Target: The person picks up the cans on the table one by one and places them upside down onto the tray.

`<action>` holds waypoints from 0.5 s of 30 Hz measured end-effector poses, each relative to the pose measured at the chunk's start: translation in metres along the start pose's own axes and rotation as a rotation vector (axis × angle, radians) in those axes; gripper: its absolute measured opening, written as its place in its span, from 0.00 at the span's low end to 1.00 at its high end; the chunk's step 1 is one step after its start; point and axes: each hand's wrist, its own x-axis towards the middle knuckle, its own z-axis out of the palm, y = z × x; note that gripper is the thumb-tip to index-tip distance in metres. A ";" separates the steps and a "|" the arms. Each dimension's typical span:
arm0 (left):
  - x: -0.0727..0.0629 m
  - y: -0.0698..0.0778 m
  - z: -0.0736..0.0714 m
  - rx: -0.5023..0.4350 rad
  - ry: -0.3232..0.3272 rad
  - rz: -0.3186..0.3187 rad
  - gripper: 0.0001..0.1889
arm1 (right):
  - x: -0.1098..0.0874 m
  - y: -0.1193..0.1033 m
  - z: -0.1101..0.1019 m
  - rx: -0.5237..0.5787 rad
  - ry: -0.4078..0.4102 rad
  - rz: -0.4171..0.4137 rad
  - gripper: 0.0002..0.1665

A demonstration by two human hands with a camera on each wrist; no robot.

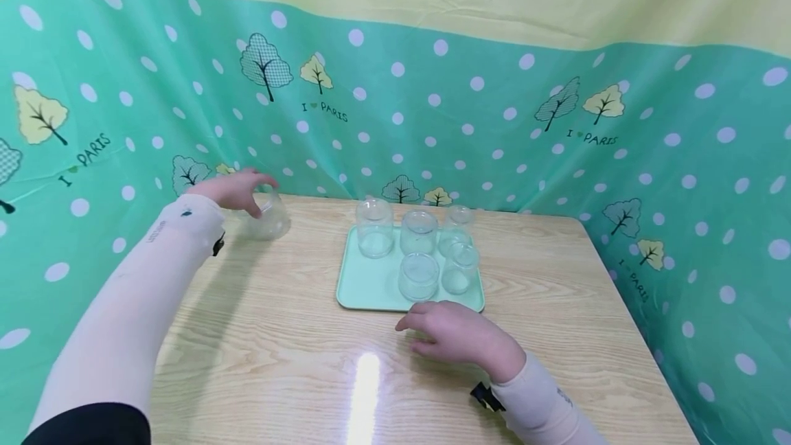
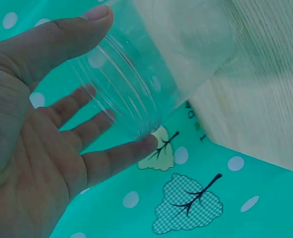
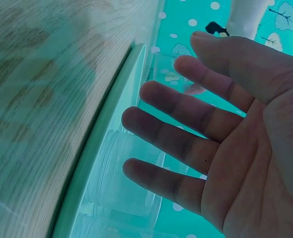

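At the back left of the table, my left hand (image 1: 237, 191) grips a clear jar (image 1: 272, 218) near its mouth. In the left wrist view the thumb lies on one side of the threaded neck of the jar (image 2: 131, 89), the fingers on the other. My right hand (image 1: 460, 335) holds nothing and hovers by the front edge of a green tray (image 1: 371, 287), its fingers spread in the right wrist view. Several clear jars stand on the tray, among them a tall jar (image 1: 375, 229) at the back left and a short wide jar (image 1: 419, 277) nearest the right hand.
Under everything lies a wood-grain table (image 1: 296, 335) with a bright light reflection at the front. A green dotted curtain (image 1: 432, 122) with printed trees hangs along the table's back and sides.
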 end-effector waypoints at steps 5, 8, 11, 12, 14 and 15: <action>-0.010 0.007 -0.002 -0.013 0.039 0.056 0.42 | -0.001 0.000 0.000 -0.006 0.006 -0.004 0.17; -0.013 0.012 -0.002 0.003 0.067 0.089 0.41 | -0.001 0.000 0.000 -0.008 0.011 -0.004 0.18; -0.017 0.017 -0.003 0.005 0.085 0.101 0.41 | -0.001 0.000 0.000 -0.005 0.012 -0.005 0.18; -0.019 0.018 -0.003 0.003 0.091 0.105 0.41 | -0.001 0.001 0.001 -0.004 0.012 -0.006 0.18; -0.023 0.022 -0.003 -0.004 0.100 0.109 0.41 | -0.001 0.001 0.001 -0.007 0.013 -0.004 0.18; -0.025 0.024 -0.003 -0.008 0.105 0.113 0.41 | -0.001 0.001 0.002 -0.008 0.014 -0.003 0.18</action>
